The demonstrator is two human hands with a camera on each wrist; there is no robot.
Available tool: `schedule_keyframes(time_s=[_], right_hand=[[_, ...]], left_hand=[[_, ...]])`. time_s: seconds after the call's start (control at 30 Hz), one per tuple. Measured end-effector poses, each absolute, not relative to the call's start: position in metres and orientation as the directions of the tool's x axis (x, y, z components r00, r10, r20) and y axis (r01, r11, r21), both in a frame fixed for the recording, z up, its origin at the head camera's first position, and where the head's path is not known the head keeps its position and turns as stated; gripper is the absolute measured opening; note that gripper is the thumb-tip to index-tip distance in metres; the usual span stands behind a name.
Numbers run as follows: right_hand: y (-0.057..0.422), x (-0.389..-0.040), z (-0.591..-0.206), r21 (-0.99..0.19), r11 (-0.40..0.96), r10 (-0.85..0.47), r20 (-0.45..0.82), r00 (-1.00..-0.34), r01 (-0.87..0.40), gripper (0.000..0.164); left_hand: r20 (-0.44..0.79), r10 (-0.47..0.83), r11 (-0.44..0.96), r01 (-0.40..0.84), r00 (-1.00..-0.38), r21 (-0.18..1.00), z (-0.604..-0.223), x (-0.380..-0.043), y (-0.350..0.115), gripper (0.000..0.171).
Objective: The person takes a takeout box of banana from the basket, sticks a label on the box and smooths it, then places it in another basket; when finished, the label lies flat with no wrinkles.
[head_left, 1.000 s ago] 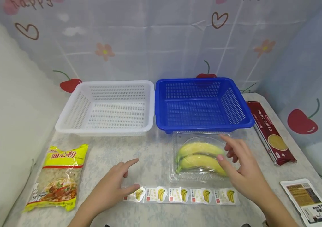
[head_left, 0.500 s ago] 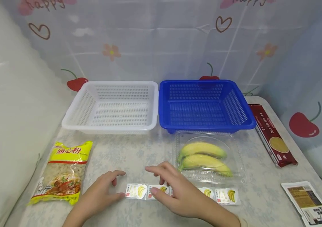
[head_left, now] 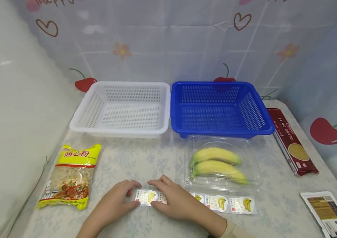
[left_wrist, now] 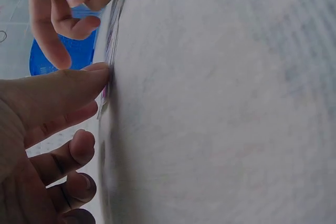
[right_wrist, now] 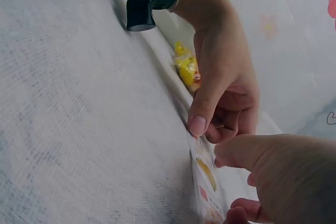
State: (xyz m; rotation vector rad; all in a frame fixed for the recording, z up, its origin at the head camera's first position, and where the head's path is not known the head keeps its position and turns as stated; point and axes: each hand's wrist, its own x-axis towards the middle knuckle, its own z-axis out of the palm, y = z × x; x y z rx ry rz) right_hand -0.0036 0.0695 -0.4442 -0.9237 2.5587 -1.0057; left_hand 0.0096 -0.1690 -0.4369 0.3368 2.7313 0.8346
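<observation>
A strip of banana stickers (head_left: 217, 202) lies along the front of the table. At its left end is my left hand (head_left: 116, 202), thumb and index fingertip pinching the strip's edge. In the right wrist view, the left thumb (right_wrist: 198, 124) sits right at the end of the strip. My right hand (head_left: 175, 200) is close over the strip beside it, thumb and index finger apart around the second sticker and hiding part of the row. Behind the strip sits a clear plastic box (head_left: 254, 165) with two bananas (head_left: 219, 168) inside.
A white basket (head_left: 121, 130) and a blue basket (head_left: 222, 131) stand side by side at the back. A yellow bag of pasta (head_left: 70, 177) lies at left. On the right are a red spaghetti pack (head_left: 293, 142) and a white pouch (head_left: 330, 215).
My right hand has moved left from the banana box to the strip, next to the left hand. The left hand has come to the strip's left end. The camera view has shifted slightly.
</observation>
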Motion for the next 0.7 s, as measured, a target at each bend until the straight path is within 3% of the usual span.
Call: schedule_keyframes(time_s=[0.27, 0.7], right_hand=[[0.066, -0.001, -0.453, -0.678, 0.597, -0.614, -0.042, -0.788, -0.429, 0.058], [0.061, 0.004, -0.465, -0.637, 0.58, -0.631, 0.042, -0.775, -0.507, 0.04]], left_hand=[[-0.208, 0.3, 0.814, 0.137, -0.931, 0.564, -0.438, 0.012, -0.167, 0.032], [-0.213, 0.317, 0.787, 0.132, -0.924, 0.602, -0.439, 0.019, -0.169, 0.036]])
